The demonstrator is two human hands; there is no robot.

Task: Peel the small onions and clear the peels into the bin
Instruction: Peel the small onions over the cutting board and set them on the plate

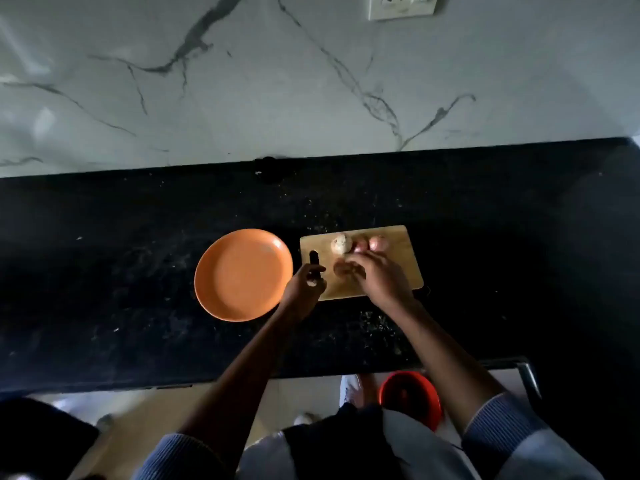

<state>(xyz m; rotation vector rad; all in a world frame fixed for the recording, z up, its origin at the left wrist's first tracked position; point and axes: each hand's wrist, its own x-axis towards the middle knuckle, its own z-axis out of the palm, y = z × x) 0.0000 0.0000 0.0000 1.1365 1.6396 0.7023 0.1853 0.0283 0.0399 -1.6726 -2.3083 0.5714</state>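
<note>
A wooden cutting board [407, 261] lies on the black counter. Three small onions sit along its far edge: a pale one [341, 243] and two pinkish ones [360, 244] [378, 242]. My right hand [381, 278] is over the board's middle, and its fingers curl round another small onion [346, 270]. At the board's left edge, my left hand [304, 287] grips a black-handled knife [313, 259] whose dark end points away from me. The blade is hard to make out in the dim light.
An empty orange plate [242, 275] sits just left of the board. A red bin [410, 396] stands on the floor below the counter's front edge, by my legs. The marble wall carries a socket [401, 5]. A small dark object [268, 168] rests at the counter's back.
</note>
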